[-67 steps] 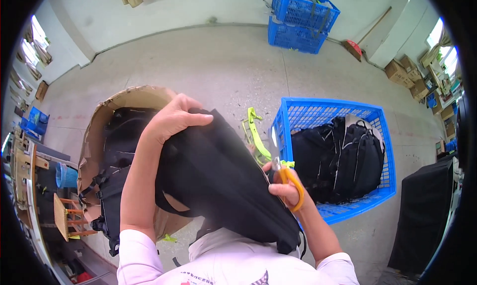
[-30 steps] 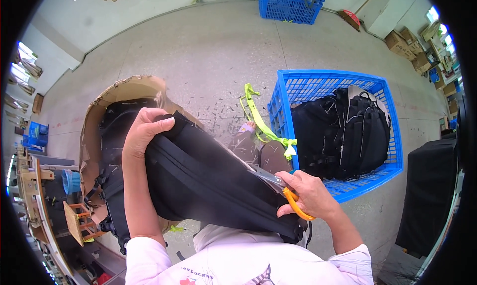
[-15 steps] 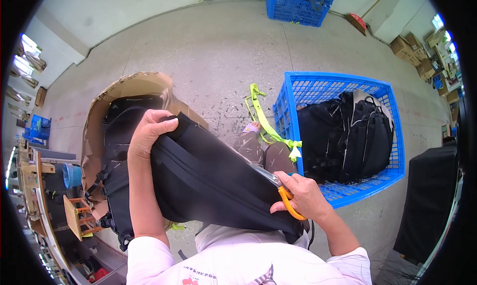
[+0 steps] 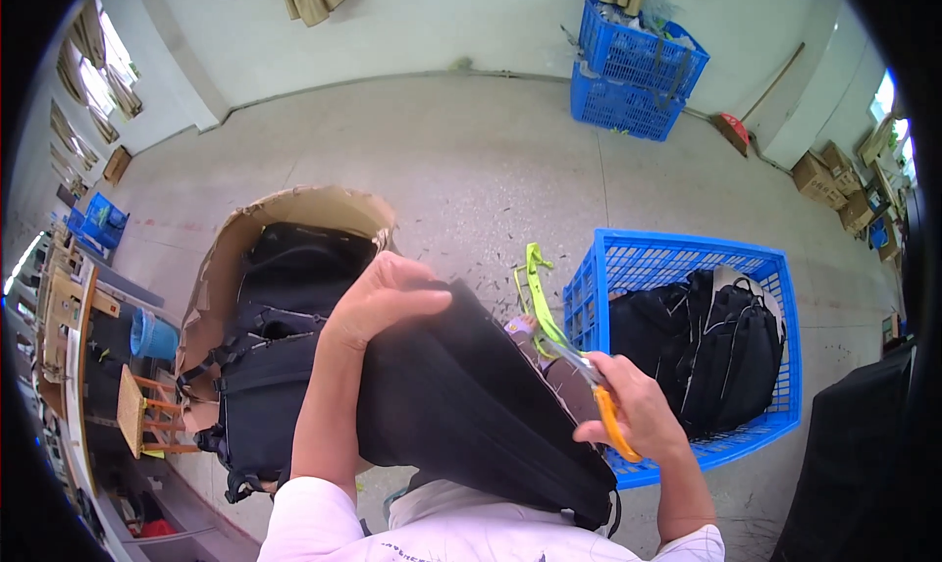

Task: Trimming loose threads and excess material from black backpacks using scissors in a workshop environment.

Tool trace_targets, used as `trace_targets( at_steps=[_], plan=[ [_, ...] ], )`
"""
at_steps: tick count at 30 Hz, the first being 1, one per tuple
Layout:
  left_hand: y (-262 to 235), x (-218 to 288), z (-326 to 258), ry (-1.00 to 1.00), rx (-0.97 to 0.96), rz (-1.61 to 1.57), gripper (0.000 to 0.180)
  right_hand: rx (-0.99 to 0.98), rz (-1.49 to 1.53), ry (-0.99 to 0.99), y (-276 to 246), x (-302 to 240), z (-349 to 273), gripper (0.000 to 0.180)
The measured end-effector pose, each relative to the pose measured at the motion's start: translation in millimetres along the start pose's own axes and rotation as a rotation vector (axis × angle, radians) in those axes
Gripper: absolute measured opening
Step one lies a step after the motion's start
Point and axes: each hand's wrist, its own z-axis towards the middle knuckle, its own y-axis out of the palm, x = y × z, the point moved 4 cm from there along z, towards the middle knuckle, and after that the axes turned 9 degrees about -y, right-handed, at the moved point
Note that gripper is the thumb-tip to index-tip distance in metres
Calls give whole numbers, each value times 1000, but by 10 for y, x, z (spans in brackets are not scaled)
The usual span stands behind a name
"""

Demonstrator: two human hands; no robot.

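Observation:
A black fabric bag (image 4: pixel 461 395) lies across my lap, its far end raised. My left hand (image 4: pixel 388 302) pinches that raised end between thumb and fingers. In my right hand (image 4: pixel 638 405) is a pair of scissors with orange handles (image 4: pixel 610 420); their metal blades point away to the upper left, along the bag's right edge. Whether the blades touch the fabric I cannot tell. Left of the bag stands a cardboard box (image 4: pixel 211 278) holding black backpacks (image 4: pixel 265 395). A yellow-green strap (image 4: pixel 538 287) hangs beside the blue crate on the right.
The blue plastic crate (image 4: pixel 692 238) at my right holds several black backpacks (image 4: pixel 731 366). Stacked blue crates (image 4: pixel 628 106) and a red dustpan (image 4: pixel 731 130) stand by the far wall. A wooden stool (image 4: pixel 132 415) is at left. Small dark scraps litter the floor.
The view has tilted up, showing more far wall. My left hand and the bag's raised end have shifted rightward in the picture. The scissors have moved slightly right, still in my right hand.

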Motion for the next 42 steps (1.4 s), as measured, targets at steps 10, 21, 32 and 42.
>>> trace_targets(
  at_steps=[10,21,32,42],
  plan=[
    [212,294,-177,163,46,303,8,-94,-141,-135,1,-365,460,70],
    [219,299,-237,180,29,290,10,-52,-116,-201,78,-368,480,59],
    [292,410,-269,270,-38,223,47,-12,-81,-187,49,-426,493,56],
    [389,442,-225,271,-72,222,61,-78,18,-154,-67,-401,477,50]
  ],
)
